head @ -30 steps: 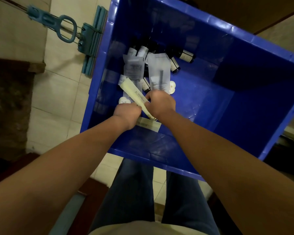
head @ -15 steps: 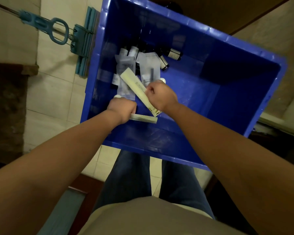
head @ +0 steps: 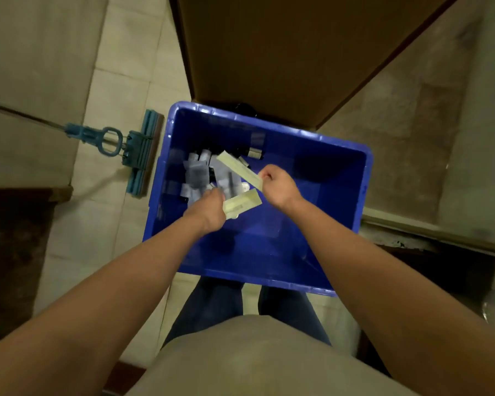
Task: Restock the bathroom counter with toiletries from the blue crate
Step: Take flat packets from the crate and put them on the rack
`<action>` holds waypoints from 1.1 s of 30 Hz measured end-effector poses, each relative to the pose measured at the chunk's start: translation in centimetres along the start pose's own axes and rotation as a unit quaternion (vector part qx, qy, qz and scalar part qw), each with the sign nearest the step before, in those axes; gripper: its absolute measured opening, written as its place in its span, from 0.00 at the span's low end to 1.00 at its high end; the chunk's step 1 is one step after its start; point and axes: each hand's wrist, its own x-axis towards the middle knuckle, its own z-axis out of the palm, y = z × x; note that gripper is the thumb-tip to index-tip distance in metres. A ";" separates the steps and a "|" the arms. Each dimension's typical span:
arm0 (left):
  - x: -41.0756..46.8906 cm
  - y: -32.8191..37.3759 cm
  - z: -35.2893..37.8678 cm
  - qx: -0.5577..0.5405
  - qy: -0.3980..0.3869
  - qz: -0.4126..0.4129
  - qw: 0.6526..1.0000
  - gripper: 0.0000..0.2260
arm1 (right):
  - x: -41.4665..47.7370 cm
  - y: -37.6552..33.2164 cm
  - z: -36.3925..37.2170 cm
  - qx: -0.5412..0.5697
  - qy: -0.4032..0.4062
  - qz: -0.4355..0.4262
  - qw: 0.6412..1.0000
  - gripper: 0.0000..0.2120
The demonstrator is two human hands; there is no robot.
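Here, the left hand (head: 209, 208) is curling its fingers round one end of a short pale-yellow flat sachet (head: 245, 202). The right hand (head: 279, 184) is pinching the near end of a longer pale-yellow flat sachet (head: 237, 170) between curled fingers and thumb, and the faint print on both is too blurred to read. Both sachets are hanging inside the deep blue plastic crate (head: 326, 172), above a heap of grey packets and small dark bottles (head: 197, 172) lying in its far-left corner, their pale labels also too blurred to read.
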 end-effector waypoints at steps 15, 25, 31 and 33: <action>-5.4 7.0 -0.5 -0.083 -0.045 0.059 0.994 0.19 | -10.8 3.4 -7.2 0.267 -0.066 0.102 0.956 0.17; -10.3 14.8 4.0 -0.076 -0.067 0.168 0.981 0.15 | -20.0 10.4 -10.2 0.337 0.036 0.035 0.940 0.14; -15.4 19.1 8.9 -0.090 -0.080 0.216 0.969 0.14 | -27.6 16.4 -11.1 0.418 0.099 0.026 0.903 0.14; -17.3 20.6 10.9 -0.092 -0.093 0.224 0.966 0.13 | -30.4 18.4 -11.3 0.434 0.128 0.026 0.891 0.14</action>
